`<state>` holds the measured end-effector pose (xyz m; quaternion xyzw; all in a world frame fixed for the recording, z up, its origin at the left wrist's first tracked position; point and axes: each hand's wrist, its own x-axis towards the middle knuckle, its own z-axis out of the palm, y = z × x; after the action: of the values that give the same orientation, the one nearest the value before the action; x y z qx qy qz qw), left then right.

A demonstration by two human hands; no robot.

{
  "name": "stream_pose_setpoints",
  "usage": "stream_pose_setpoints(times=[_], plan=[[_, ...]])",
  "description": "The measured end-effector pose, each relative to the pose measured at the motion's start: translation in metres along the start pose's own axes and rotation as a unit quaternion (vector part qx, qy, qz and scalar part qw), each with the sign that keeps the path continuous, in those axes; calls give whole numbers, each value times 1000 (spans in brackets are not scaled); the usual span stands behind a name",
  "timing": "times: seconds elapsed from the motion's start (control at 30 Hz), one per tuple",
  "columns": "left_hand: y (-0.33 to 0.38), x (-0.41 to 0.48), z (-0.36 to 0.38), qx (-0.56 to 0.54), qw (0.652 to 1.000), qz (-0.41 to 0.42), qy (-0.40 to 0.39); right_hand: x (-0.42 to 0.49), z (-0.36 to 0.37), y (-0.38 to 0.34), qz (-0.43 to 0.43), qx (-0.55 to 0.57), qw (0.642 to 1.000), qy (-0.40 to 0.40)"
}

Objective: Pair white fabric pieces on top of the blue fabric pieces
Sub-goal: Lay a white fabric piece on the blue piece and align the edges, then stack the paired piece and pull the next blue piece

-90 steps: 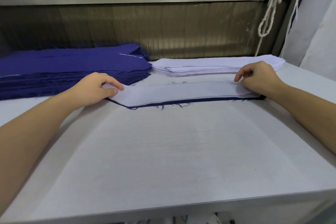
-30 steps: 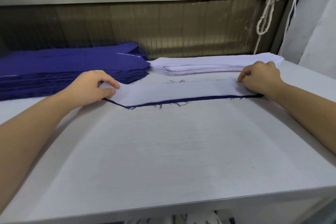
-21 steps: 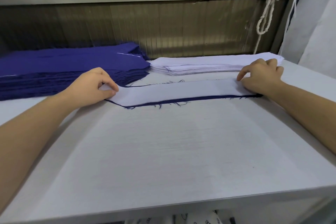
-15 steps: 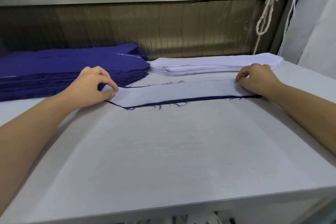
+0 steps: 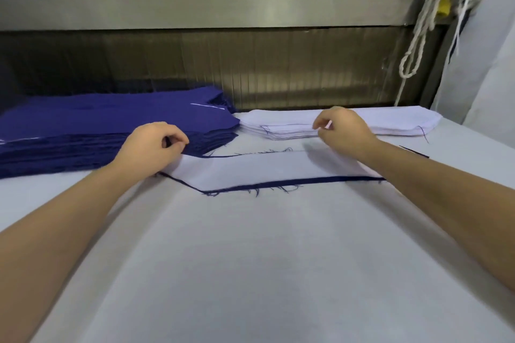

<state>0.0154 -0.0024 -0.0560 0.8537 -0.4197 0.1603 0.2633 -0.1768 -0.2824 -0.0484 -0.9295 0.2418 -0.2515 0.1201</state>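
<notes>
A long white fabric strip (image 5: 273,168) lies flat on a blue fabric piece (image 5: 292,182), whose dark frayed edge shows along the strip's front and left. My left hand (image 5: 152,145) sits at the strip's left end with its fingers curled against the thumb; the heel covers that end and I cannot see a grip. My right hand (image 5: 342,127) hovers above the strip's far edge, in front of the white stack (image 5: 395,122). Its fingers are loosely curled and nothing shows in them. The blue stack (image 5: 97,125) lies at the back left.
The white padded table (image 5: 264,259) stretches towards me. A ribbed metal panel (image 5: 250,69) closes off the back. A white rope (image 5: 418,44) hangs at the back right beside a white wall. A loose dark thread (image 5: 413,151) lies right of my right forearm.
My right hand has lifted off the strip's right end and moved left towards the white stack. My left hand has curled up at the left end. The view has tilted upward.
</notes>
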Motion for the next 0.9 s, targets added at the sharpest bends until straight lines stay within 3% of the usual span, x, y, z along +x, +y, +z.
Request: stream_pose_setpoints(times=[0.27, 0.5, 0.73, 0.9], plan=[[-27, 47, 3, -40, 993, -81, 69, 65, 51, -89, -91, -4, 996, -23], [-46, 87, 11, 5, 991, -129, 48, 104, 92, -134, -114, -14, 993, -11], [-63, 94, 16, 66, 993, -88, 52, 143, 111, -149, -177, -90, 979, -40], [-63, 95, 19, 62, 991, -110, 38, 153, 114, -155, -193, -109, 975, -2]])
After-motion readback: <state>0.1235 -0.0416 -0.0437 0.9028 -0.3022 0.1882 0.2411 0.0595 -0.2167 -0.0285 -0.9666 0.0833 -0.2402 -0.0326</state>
